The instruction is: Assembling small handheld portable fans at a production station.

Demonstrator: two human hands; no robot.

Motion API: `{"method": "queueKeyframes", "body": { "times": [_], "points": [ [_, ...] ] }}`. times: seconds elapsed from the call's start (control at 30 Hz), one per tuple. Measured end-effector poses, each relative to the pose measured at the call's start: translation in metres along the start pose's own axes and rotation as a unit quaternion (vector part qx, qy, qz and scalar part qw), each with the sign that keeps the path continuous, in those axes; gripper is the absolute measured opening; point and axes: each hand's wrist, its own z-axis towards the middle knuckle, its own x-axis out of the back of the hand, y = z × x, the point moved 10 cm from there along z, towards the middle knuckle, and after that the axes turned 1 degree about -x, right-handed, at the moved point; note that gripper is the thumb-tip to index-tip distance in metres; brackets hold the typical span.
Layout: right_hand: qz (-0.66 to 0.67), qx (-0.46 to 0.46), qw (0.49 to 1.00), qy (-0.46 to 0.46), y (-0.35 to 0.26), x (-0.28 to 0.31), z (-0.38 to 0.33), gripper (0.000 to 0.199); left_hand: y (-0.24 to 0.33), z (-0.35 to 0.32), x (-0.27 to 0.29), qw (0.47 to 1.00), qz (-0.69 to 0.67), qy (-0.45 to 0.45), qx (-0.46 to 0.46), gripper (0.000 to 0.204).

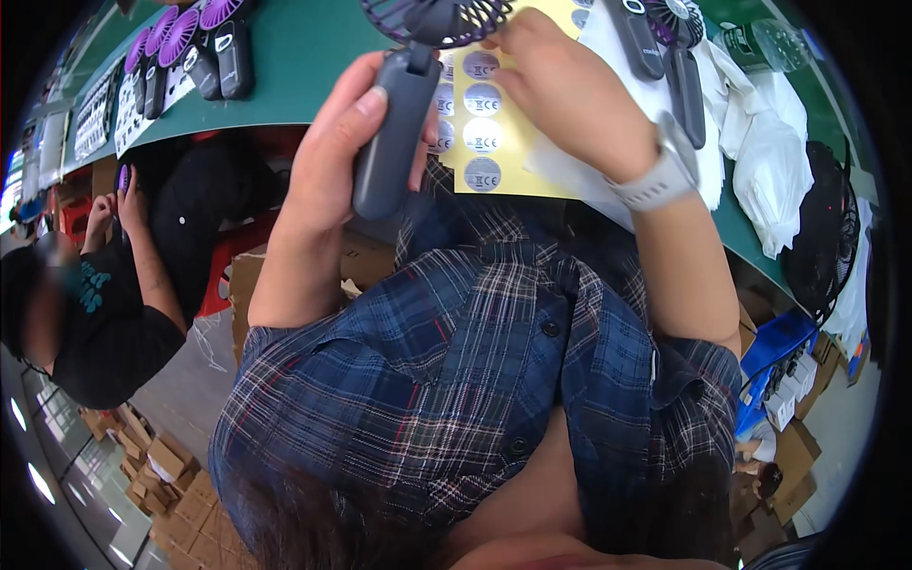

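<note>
In the head view, our left hand (337,142) is closed around the grey plastic handle of a handheld fan with a purple round grille (404,95), holding it upright above the green table edge (294,66). Our right hand (570,90), wearing a grey wristwatch (665,176), presses its fingertips on the yellow sheet of round silver stickers (494,142), just beside the fan; we cannot tell if it pinches one.
</note>
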Motion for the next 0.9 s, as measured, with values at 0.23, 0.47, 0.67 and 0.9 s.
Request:
{"method": "queueKeyframes", "body": {
  "times": [0.23,0.47,0.67,0.9],
  "points": [
    [-0.166,-0.014,0.984,-0.067,0.024,-0.042,0.007,0.031,0.003,-0.005,0.002,0.995,0.091,0.051,0.001,0.062],
    [-0.056,-0.006,0.998,-0.041,0.023,-0.021,0.002,0.010,-0.002,-0.007,0.009,0.996,0.076,0.036,-0.001,0.050],
    [0.268,-0.084,0.945,-0.168,-0.031,0.050,-0.012,0.008,-0.003,-0.012,-0.002,0.997,0.068,0.044,0.020,0.044],
    [0.287,-0.226,0.929,0.055,-0.004,0.085,-0.032,0.010,-0.014,-0.017,-0.035,0.993,0.027,-0.081,0.082,0.050]
  ]
}}
